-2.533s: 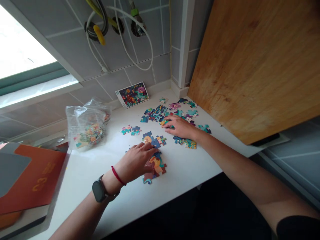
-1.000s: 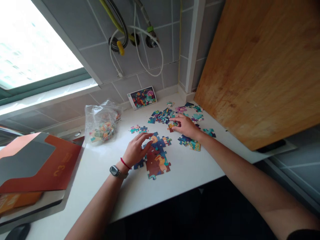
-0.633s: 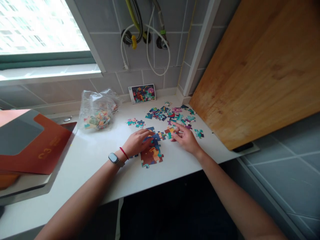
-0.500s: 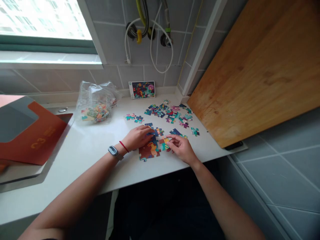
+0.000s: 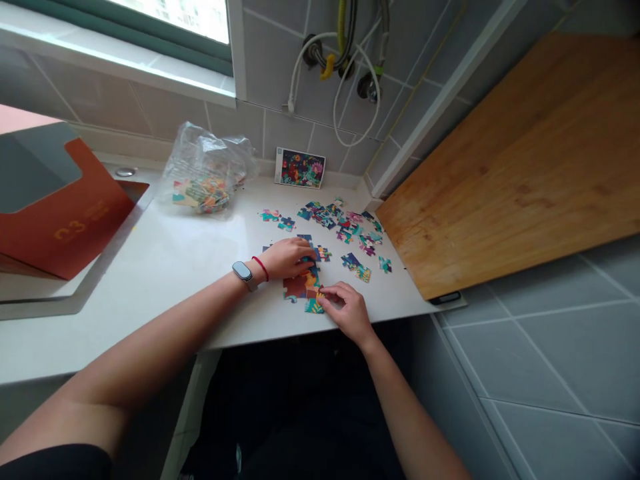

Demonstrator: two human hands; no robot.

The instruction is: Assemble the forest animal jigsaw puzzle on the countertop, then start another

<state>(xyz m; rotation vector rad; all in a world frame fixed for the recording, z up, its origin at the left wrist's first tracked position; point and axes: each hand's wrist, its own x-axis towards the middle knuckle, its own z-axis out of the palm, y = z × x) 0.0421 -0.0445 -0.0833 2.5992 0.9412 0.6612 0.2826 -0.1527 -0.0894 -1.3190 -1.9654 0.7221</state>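
Note:
Between my hands on the white counter lies a partly joined jigsaw puzzle (image 5: 296,287), brown and orange below, dark blue above. My left hand (image 5: 289,259) rests on its upper part with the fingers stretched over it, hiding some of it. Thumb and fingertips of my right hand (image 5: 347,308) pinch a green and yellow puzzle piece (image 5: 315,305) at the puzzle's lower right edge. Whether that piece is locked in I cannot tell. A blue and yellow joined pair of pieces (image 5: 357,267) lies right of the puzzle.
Loose puzzle pieces (image 5: 345,223) lie behind my hands. A picture card (image 5: 300,168) leans on the tiled wall. A clear plastic bag (image 5: 207,173) of pieces and an orange box (image 5: 55,207) stand left. A wooden board (image 5: 510,167) borders the counter's right side.
My right hand has brought the green and yellow piece from the puzzle's right side down to its lower right edge. My left hand stays on the puzzle. The camera view has turned.

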